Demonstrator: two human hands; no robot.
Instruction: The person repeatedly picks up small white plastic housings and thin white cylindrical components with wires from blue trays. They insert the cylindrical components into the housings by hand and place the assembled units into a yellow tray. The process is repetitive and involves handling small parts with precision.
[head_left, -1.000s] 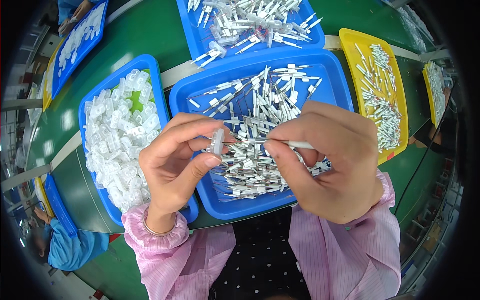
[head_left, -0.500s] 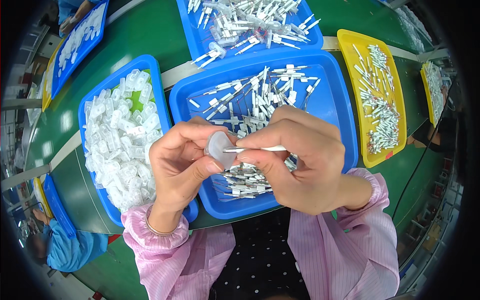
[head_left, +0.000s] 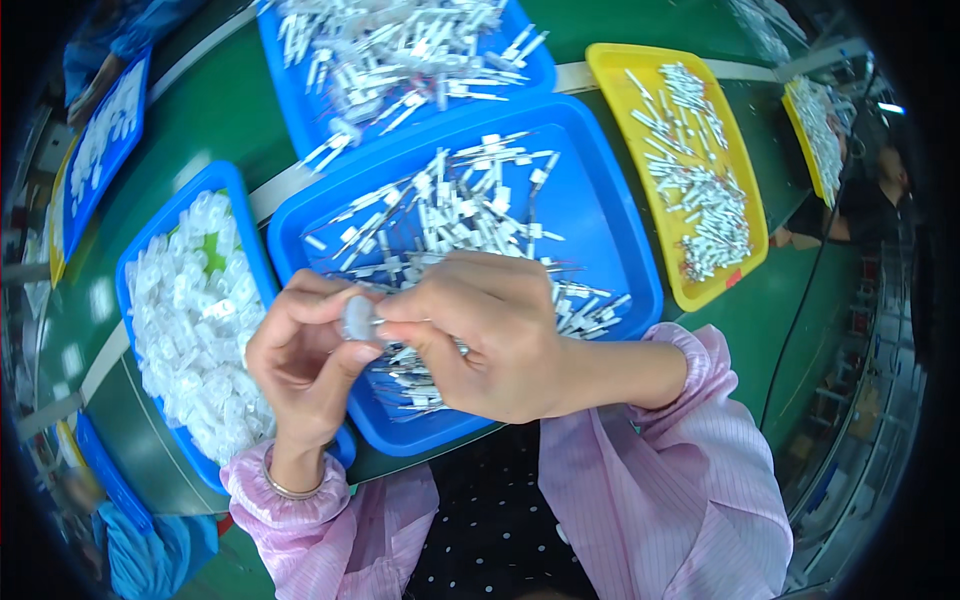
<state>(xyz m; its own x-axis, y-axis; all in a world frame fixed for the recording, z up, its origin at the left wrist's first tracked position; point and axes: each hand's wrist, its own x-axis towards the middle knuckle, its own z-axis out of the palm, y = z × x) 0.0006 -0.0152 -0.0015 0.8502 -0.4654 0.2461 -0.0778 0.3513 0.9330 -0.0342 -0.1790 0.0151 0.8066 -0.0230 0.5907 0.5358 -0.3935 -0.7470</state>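
My left hand (head_left: pixel 305 355) pinches a translucent, cap-like plastic piece (head_left: pixel 358 318) between thumb and fingers. Against the face of that piece, my right hand (head_left: pixel 490 335) is closed on a thin part with a metal tip (head_left: pixel 378 322). Most of this thin part is hidden by my fingers, so how deep it sits in the cap cannot be told. Both hands are above the front left of a blue tray (head_left: pixel 590 170), which holds many white stick parts (head_left: pixel 465 215) with thin dark wires.
To the left, a blue tray (head_left: pixel 255 250) is heaped with clear plastic housings (head_left: pixel 195 330). Another blue tray (head_left: pixel 535 70) at the back holds white parts in housings. A yellow tray (head_left: pixel 745 215) of white sticks lies right. A co-worker's blue sleeve (head_left: pixel 155 555) shows lower left.
Both hands and the trays have shifted left in the picture. My right hand has come closer to the cap, and less of the thin part shows between them.
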